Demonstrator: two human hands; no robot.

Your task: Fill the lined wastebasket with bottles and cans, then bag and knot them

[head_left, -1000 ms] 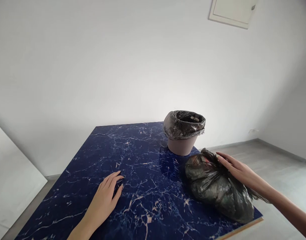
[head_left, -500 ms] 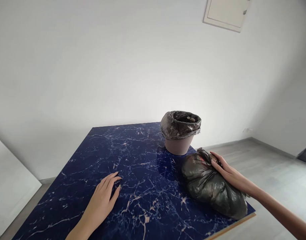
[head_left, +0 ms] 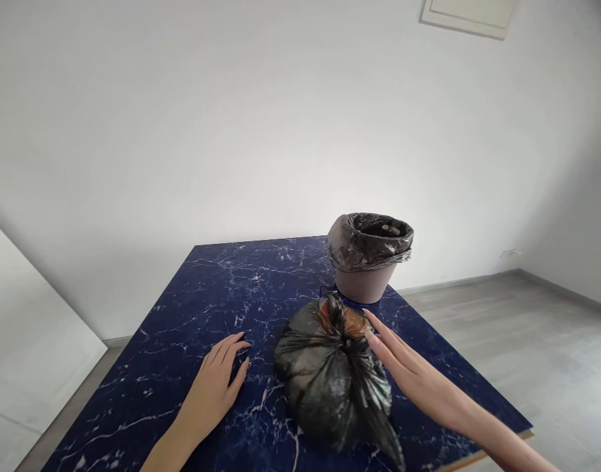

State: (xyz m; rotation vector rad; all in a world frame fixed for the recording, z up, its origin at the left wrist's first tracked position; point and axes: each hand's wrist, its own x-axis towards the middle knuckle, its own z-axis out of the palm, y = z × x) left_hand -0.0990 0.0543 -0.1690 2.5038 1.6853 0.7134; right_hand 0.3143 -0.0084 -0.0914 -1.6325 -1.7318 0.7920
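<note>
Black bag: tied and bulging [head_left: 320, 400], it lies on the counter between the two hands, at three o'clock from the left and nine o'clock from the right; its loose tail trails toward five o'clock (reddish and orange-brown patches show through the thin plastic).
Left hand [head_left: 214, 377]: released and holding nothing, palm down with the fingers loosely bent at the counter, near the bag but apart from it.
Right hand [head_left: 411, 370]: unclenched, fingers stretched toward ten o'clock, the tips up against the bag's side, close to its gathered neck [head_left: 347, 342].
Bin [head_left: 364, 283]: upright on the counter, at one o'clock from the bag, with a dark liner [head_left: 349, 252] folded down over its rim; a small pale item [head_left: 391, 229] shows inside, too small to identify.
Counter [head_left: 251, 288]: dark blue with white marbled veins, its wood-toned edge showing between four and five o'clock in the view.
Wall [head_left: 231, 118]: plain and white, rising at twelve o'clock.
Floor [head_left: 477, 328]: grey, showing at four o'clock.
</note>
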